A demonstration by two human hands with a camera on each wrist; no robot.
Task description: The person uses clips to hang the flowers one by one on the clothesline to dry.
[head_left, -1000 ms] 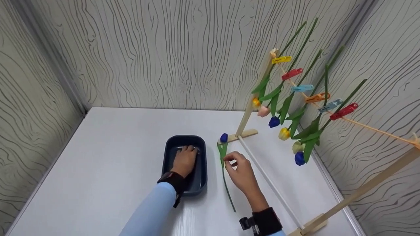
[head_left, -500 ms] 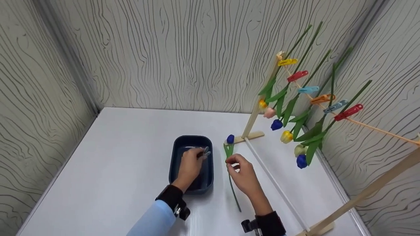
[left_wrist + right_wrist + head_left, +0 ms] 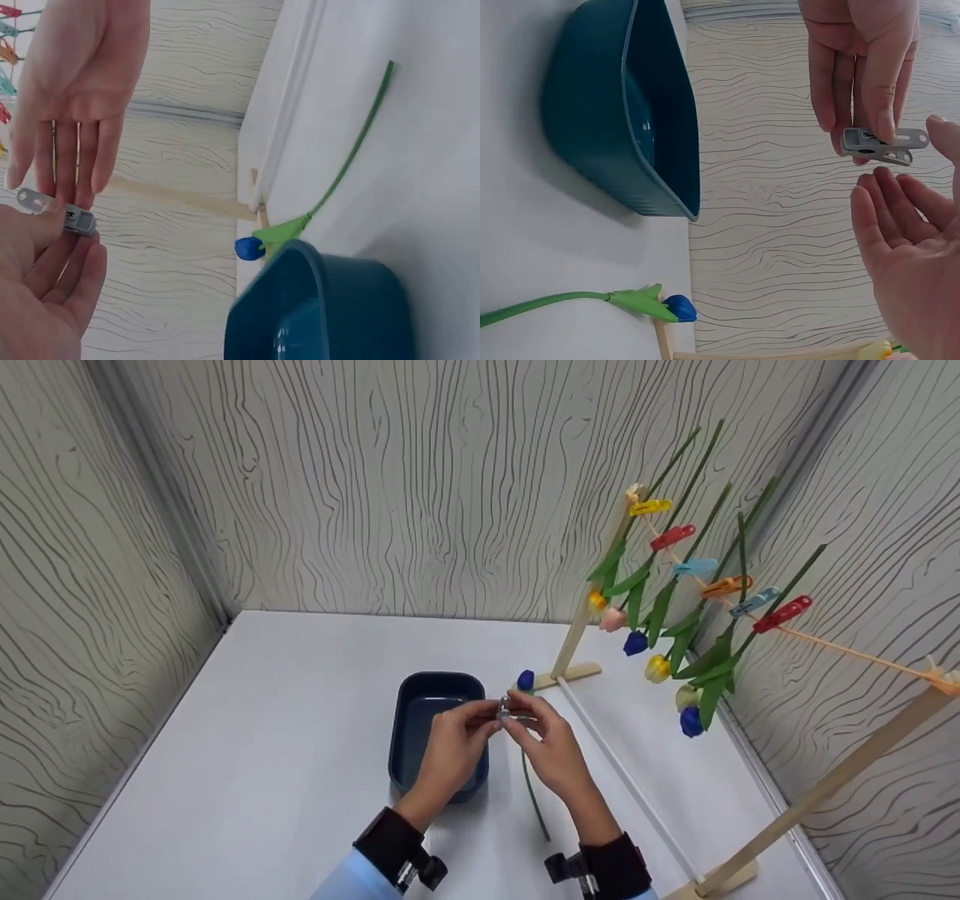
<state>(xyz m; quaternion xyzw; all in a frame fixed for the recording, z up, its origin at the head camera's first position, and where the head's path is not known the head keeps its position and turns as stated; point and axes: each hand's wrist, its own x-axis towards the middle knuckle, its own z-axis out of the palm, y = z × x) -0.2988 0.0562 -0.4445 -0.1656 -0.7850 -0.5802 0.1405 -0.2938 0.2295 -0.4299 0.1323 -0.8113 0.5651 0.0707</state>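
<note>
A grey clothespin (image 3: 885,142) is pinched between thumb and fingers of my left hand (image 3: 454,742), just above the right rim of the dark blue basin (image 3: 400,735). My right hand (image 3: 551,742) is held close beside it, palm towards the clothespin; in the right wrist view its thumb and fingers stand slightly apart from the clip. Below the right hand a blue tulip (image 3: 526,680) with a green stem lies on the white table, its leaves partly hidden by the hand in the head view.
To the right stands a wooden rack (image 3: 574,637) with an orange cord. Several tulips hang head down from it by coloured clothespins such as a red one (image 3: 782,614). A white rod (image 3: 626,780) joins the rack's feet. Patterned walls (image 3: 375,495) enclose the table (image 3: 285,720).
My left hand has come up out of the basin with the grey clothespin and moved right to meet my right hand. The right hand has lifted from beside the lying tulip.
</note>
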